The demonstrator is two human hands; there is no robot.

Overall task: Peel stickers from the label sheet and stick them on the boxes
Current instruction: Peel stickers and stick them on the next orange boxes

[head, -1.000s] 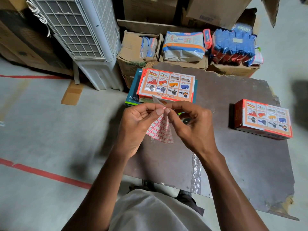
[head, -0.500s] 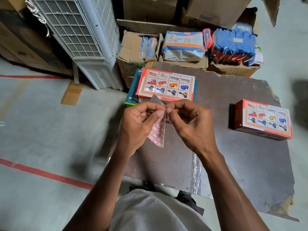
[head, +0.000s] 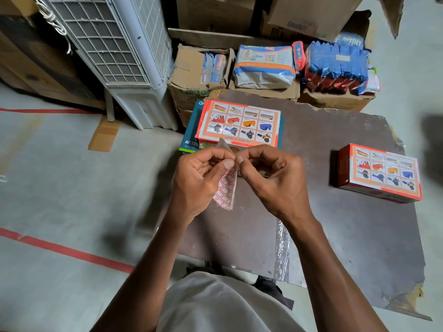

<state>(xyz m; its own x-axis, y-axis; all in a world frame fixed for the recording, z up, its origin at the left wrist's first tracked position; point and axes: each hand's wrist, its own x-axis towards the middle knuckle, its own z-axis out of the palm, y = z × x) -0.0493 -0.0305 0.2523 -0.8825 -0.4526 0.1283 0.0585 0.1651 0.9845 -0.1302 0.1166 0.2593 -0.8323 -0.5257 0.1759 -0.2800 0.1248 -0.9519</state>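
Both hands pinch the sheet (head: 226, 191) above the table (head: 347, 236): the left hand (head: 200, 180) grips its top, the right hand (head: 273, 182) apparently pinches an edge. Two boxes (head: 239, 123) (head: 381, 172) lie beyond.

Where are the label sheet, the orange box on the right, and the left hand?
label sheet (head: 226, 191), head view, on its red-gridded lower part.
orange box on the right (head: 383, 170), head view, on its printed top face.
left hand (head: 200, 180), head view, on its back.

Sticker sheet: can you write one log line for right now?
left hand: holds sticker sheet | right hand: picking at its top edge | boxes: no sticker visible
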